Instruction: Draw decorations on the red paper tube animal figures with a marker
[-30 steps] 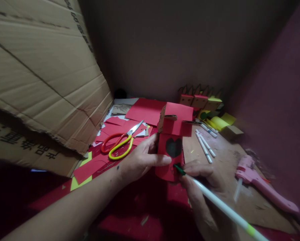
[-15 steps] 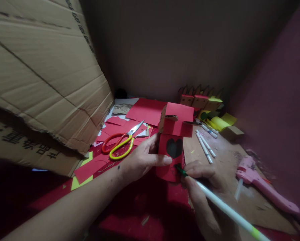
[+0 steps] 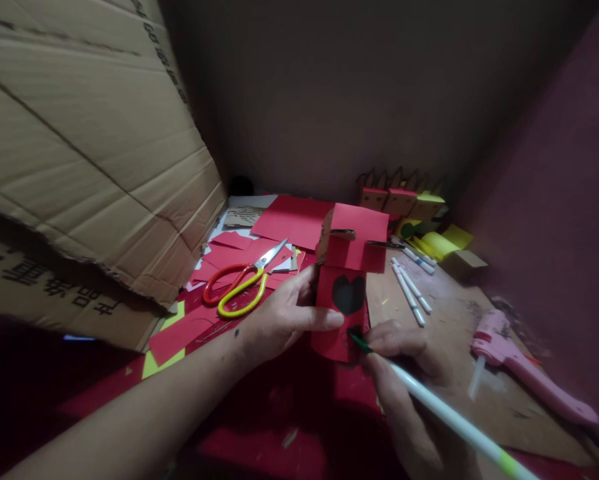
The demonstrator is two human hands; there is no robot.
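A red paper-covered cardboard figure [image 3: 337, 347] with a boxy top sits in the middle, a dark heart [image 3: 348, 295] coloured on its front. My left hand [image 3: 299, 310] grips the figure from the left, thumb pressed across its front and the other fingers partly hidden behind it. My right hand [image 3: 404, 373] is closed round a white marker pen [image 3: 444, 405] with a green tip end. The tip touches the figure below the heart, at a second, smaller dark shape [image 3: 354, 331].
Scissors [image 3: 244, 283] with red and yellow handles lie left on red paper scraps [image 3: 229, 257]. Several white markers [image 3: 408, 291] and a pink glue gun [image 3: 524, 367] rest on cardboard at right. Small box figures [image 3: 402, 200] stand behind. A large cardboard sheet [image 3: 89, 133] rises at left.
The marker tip has shifted slightly left on the figure, together with a small move of my right hand. My left hand and the figure stay in place.
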